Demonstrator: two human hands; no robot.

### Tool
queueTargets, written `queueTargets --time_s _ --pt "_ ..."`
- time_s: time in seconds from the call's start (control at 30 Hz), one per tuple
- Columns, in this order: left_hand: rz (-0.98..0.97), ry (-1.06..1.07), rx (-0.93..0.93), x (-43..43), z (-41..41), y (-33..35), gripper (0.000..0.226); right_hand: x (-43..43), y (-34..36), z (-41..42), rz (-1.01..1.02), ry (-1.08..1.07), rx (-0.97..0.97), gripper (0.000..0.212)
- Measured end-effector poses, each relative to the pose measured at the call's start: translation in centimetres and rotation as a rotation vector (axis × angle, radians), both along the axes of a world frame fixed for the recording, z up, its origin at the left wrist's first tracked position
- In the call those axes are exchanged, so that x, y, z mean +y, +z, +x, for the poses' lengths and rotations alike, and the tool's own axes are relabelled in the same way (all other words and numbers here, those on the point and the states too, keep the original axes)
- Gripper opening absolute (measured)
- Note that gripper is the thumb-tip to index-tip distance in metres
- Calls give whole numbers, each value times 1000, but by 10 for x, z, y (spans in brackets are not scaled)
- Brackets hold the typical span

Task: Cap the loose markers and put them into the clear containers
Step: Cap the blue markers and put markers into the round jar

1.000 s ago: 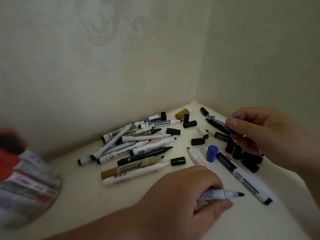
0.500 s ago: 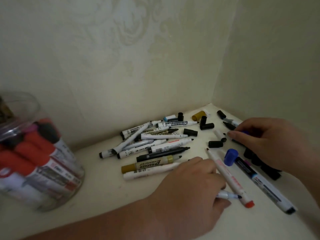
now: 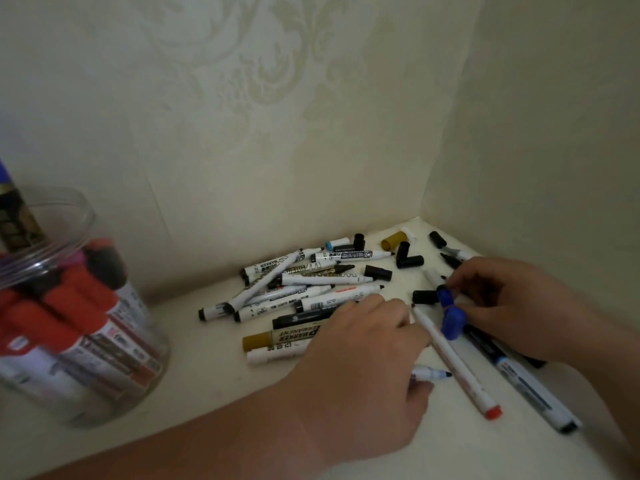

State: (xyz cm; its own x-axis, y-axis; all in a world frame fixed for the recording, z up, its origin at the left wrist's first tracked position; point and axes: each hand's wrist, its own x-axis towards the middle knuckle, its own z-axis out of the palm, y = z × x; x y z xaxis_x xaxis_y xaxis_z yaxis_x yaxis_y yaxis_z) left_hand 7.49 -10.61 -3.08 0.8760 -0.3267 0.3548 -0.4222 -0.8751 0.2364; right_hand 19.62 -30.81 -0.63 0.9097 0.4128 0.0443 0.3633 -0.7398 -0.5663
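Note:
My left hand grips a white marker whose uncapped blue tip sticks out below the fingers. My right hand pinches a small blue cap at its fingertips, just above a blue-capped marker lying on the surface. Between my hands lies a thin white marker with a red end. Behind my left hand is a pile of several uncapped markers. A clear container at the left holds red-capped and black-capped markers.
Loose black caps and an L-shaped pair lie by the corner, with a gold cap behind them. Two walls meet at the back right and close in the white surface.
The view has swung left, bringing the clear container into sight. My left hand has sunk toward the surface with its marker. My right hand has drawn the blue cap leftward, nearer the left hand.

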Motion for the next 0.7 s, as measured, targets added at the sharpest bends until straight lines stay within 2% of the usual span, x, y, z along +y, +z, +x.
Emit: queueTargets --time_s 0.07,0.13,0.27,0.4,0.47,0.6,0.7 --pt "-12 63 21 6 1 21 29 0 0 1 38 8 -7 26" --pt "-38 203 97 25 7 46 23 -1 -2 1 47 12 5 24" --pt "144 410 180 72 10 71 15 -4 -3 4 44 21 1 25" --pt "300 454 282 77 -4 50 14 -3 -2 7 -19 15 -35 21" --pt "303 457 301 80 -8 35 16 -4 -2 7 11 -5 -43 19" --pt "309 426 263 87 -10 27 18 -3 -6 8 -12 -16 -50 17" --pt "408 388 243 89 -9 27 27 -2 -6 7 -11 6 -47 16"
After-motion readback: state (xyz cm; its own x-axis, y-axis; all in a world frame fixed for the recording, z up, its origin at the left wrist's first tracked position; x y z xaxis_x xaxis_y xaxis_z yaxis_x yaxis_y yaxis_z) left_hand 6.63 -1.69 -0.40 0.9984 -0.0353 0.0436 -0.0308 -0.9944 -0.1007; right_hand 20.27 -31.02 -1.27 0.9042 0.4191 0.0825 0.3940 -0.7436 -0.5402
